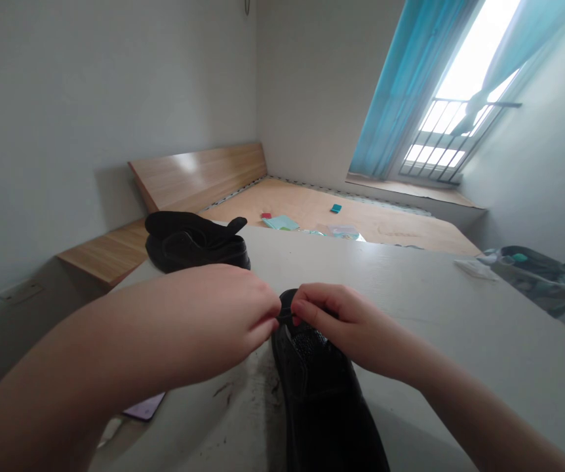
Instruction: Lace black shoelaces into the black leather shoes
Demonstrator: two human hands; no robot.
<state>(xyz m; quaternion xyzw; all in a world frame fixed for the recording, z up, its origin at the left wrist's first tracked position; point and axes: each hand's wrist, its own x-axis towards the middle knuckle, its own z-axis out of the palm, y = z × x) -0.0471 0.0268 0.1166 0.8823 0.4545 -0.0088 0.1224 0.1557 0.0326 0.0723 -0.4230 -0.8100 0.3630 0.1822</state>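
A: Where is the shoe being handled?
B: The black, glossy leather-like shoe (331,406) sits on the white, smooth-topped table (410,295), directly below the person's hands and running off the lower edge of view.

A: And how are the hands set?
B: Close together yet apart, at the shoe's far upper end. The left hand (260,314) has its fingertips pinched together on a thin black strand (286,317); the right hand (329,311) pinches the same strand with thumb and forefinger, low against the shoe.

A: What does the other shoe hold?
B: That second black shoe (198,255) stands farther back, beyond the left forearm. A flat, dark, sole-shaped piece (181,225) lies across its top; the inside is too dark to make out.

A: Any other containers?
B: An open grey bag-like container (538,288) by the table's right edge. A small green thing (519,257) shows inside its mouth; the rest of its contents are unclear. A crumpled white wrapper-like piece (476,269) lies just beside it. On the pale wooden bed board (410,231), behind the table, rests a clear plastic packet (344,231), its contents too small to tell, near a light green flat packet (282,223).
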